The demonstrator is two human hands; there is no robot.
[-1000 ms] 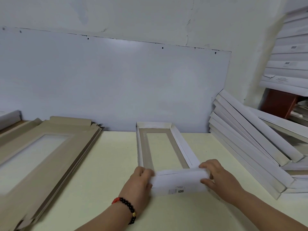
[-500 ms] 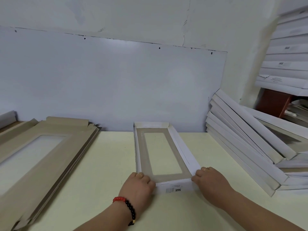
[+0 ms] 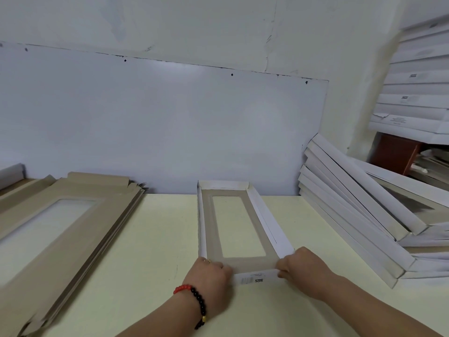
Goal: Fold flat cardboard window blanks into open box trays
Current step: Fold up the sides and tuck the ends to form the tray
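Observation:
A narrow window tray (image 3: 266,221), white outside and brown inside, lies on the pale table (image 3: 150,239) in front of me, long axis pointing away. Its far wall and both side walls stand up. The near end flap (image 3: 255,278), white with a barcode and "SGS" print, is folded up at the near end. My left hand (image 3: 209,279) grips the tray's near left corner, fingers curled over the flap's left end. My right hand (image 3: 303,272) grips the near right corner, pinching the flap's right end.
A stack of flat brown window blanks (image 3: 53,227) lies at the left. Finished white trays (image 3: 359,210) lean in a pile at the right, with more stacked on a shelf (image 3: 413,98) at the upper right. A grey board (image 3: 145,122) backs the table.
The near end flap, which was tilted toward me a second ago, has been folded up and in against the tray's near end. Both hands moved inward to the near corners.

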